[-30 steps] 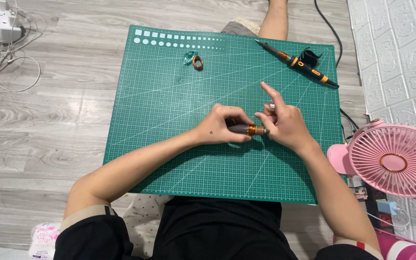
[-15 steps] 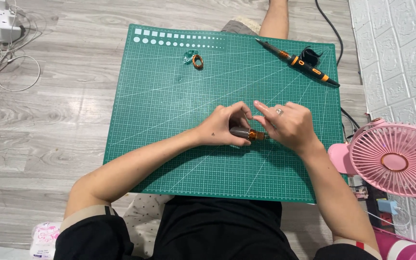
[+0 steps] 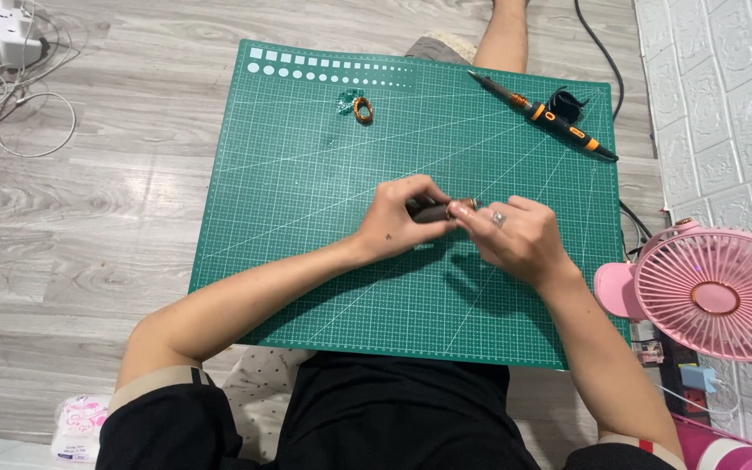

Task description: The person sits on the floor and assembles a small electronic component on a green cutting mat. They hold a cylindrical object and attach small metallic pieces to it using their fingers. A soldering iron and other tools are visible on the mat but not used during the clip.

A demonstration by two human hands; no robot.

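Over the middle of a green cutting mat (image 3: pixel 306 226), my left hand (image 3: pixel 398 219) grips a small dark cylindrical part (image 3: pixel 435 211) with a copper-coloured end. My right hand (image 3: pixel 515 235), with a ring on one finger, meets it from the right, its fingertips pinching the copper end. Most of the part is hidden by my fingers.
A soldering iron (image 3: pixel 541 115) with an orange and black handle lies at the mat's far right, a black bundle (image 3: pixel 567 103) beside it. A small copper coil (image 3: pixel 363 110) lies at the far middle. A pink fan (image 3: pixel 711 292) stands right; a power strip (image 3: pixel 6 35) and cables lie far left.
My right hand's raised fingers have come down and closed onto the end of the part. Both hands stay together at the mat's middle.
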